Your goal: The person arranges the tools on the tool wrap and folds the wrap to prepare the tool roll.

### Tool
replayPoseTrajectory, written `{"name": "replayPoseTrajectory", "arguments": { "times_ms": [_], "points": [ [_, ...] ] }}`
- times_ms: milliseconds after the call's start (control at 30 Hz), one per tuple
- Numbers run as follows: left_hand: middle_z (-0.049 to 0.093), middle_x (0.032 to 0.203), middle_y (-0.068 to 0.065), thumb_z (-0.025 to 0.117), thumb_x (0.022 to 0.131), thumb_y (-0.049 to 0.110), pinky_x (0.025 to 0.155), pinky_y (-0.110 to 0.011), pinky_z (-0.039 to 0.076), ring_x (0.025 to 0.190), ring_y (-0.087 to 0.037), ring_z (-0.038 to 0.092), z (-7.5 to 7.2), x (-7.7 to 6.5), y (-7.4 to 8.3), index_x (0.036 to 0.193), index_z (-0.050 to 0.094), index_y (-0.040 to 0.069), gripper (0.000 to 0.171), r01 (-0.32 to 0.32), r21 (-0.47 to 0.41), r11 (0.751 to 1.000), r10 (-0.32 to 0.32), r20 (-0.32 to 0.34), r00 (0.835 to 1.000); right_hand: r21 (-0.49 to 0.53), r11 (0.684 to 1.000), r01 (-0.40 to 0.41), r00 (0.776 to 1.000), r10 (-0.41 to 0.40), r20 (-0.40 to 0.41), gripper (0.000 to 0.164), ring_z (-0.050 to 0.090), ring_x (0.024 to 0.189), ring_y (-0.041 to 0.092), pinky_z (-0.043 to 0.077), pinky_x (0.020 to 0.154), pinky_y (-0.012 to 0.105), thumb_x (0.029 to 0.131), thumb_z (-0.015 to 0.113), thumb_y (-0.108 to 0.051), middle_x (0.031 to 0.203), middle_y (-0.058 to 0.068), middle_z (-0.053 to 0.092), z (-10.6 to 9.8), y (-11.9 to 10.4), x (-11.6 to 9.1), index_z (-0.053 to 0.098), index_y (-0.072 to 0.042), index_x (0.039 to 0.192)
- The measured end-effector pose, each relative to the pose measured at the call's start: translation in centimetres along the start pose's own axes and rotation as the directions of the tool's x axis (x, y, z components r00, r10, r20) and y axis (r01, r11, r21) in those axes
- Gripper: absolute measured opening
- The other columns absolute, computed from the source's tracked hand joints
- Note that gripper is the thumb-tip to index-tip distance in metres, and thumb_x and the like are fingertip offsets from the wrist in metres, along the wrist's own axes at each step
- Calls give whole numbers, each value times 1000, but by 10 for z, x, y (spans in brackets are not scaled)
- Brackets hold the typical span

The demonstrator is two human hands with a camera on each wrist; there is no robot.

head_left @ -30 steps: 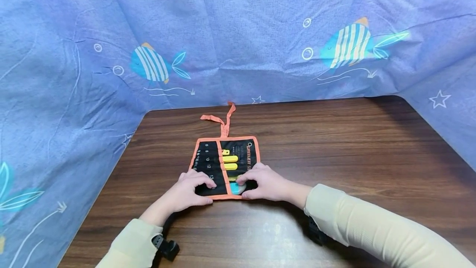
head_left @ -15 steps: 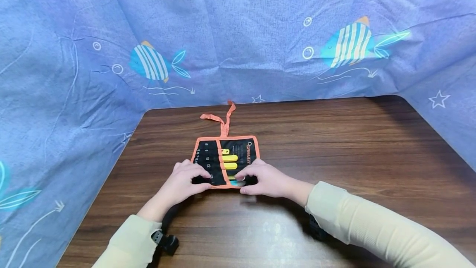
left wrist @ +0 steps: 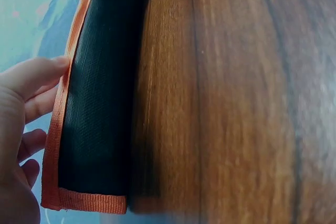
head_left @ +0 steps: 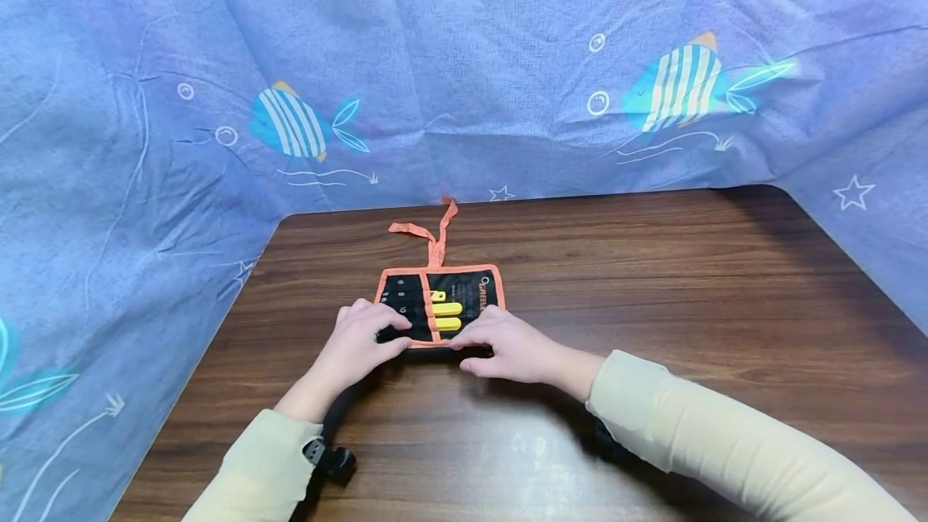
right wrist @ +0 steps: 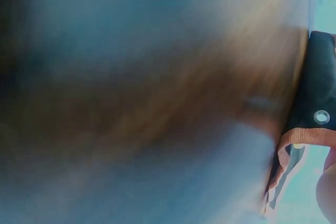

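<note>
A black tool roll (head_left: 467,288) with orange edging lies on the table, several yellow tool ends (head_left: 447,309) showing in its pockets. Its near side is lifted and folded back. My left hand (head_left: 358,345) pinches the near left part of the roll; in the left wrist view the thumb lies on the orange edging (left wrist: 51,182), above the black underside (left wrist: 102,93). At the near right, my right hand (head_left: 511,350) holds the same edge, index finger on top and thumb below. The right wrist view is mostly blurred, with the roll's eyelet (right wrist: 322,117) at its right.
Two orange tie straps (head_left: 438,244) stretch from the roll's far edge toward the back of the brown wooden table (head_left: 652,280). A blue fish-print cloth (head_left: 464,63) hangs behind and on both sides. A black wrist camera (head_left: 337,464) is strapped to the left wrist.
The roll's near edge has been turned up and away, covering the lower pocket numbers and the turquoise item at the right. Both hands have moved forward with it.
</note>
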State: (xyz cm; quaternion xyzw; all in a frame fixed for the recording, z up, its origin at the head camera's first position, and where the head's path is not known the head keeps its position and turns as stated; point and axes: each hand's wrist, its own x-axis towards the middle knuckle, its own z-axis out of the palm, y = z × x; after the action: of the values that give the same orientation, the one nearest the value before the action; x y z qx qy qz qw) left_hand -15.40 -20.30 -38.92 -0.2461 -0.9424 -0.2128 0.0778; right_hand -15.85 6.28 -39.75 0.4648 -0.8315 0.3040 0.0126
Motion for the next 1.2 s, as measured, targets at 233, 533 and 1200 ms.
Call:
{"name": "replayPoseTrajectory", "arguments": {
  "times_ms": [233, 533, 1200],
  "points": [
    [64, 89, 14, 77, 77, 21, 75, -38, 29, 86, -12, 47, 2, -1, -2, 88, 71, 23, 13, -83, -70, 994, 82, -24, 996, -27, 998, -52, 998, 53, 38, 32, 52, 102, 11, 37, 89, 32, 87, 64, -27, 110, -5, 66, 1, 6, 2, 67, -14, 116],
    [65, 102, 10, 75, 78, 31, 78, -39, 28, 91, -14, 46, 4, -2, -3, 102, 71, 22, 26, -19, -68, 998, 25, 93, 995, -72, 994, -83, 996, 85, 26, 37, 47, 100, 17, 34, 86, 36, 84, 67, -30, 112, -2, 65, 0, 13, 5, 67, -13, 117],
    [63, 115, 8, 76, 77, 35, 80, -42, 24, 102, -18, 45, 15, 2, -17, 112, 67, 27, 36, 76, -68, 995, -63, 177, 982, -121, 969, -214, 969, 226, 99, 46, 45, 100, 19, 32, 83, 39, 82, 71, -33, 119, -3, 63, 3, 21, 14, 62, -19, 125]
  ]
}}
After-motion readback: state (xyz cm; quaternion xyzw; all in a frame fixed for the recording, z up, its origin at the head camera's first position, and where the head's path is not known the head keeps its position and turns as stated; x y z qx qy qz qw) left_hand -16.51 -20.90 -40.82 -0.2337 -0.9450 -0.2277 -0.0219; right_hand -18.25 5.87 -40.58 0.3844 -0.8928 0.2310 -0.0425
